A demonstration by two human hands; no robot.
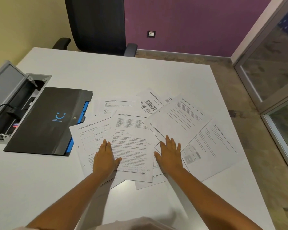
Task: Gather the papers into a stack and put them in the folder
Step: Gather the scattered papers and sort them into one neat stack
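Note:
Several printed papers (pixel 131 130) lie scattered and overlapping across the middle of the white table (pixel 40 188); one sheet reads "SWOT" (pixel 150 105). A closed black folder (pixel 48 123) with a blue smiley mark and blue tabs lies to their left, one sheet's corner overlapping its right edge. My left hand (pixel 105 157) rests flat, palm down, on the left sheets. My right hand (pixel 169 154) presses flat on the sheets to the right. Both hands have fingers extended and hold nothing.
An open grey cable box (pixel 12 100) with a black plug and cord is set in the table left of the folder. A black office chair (pixel 96 24) stands at the far edge. A glass partition (pixel 273 77) runs along the right.

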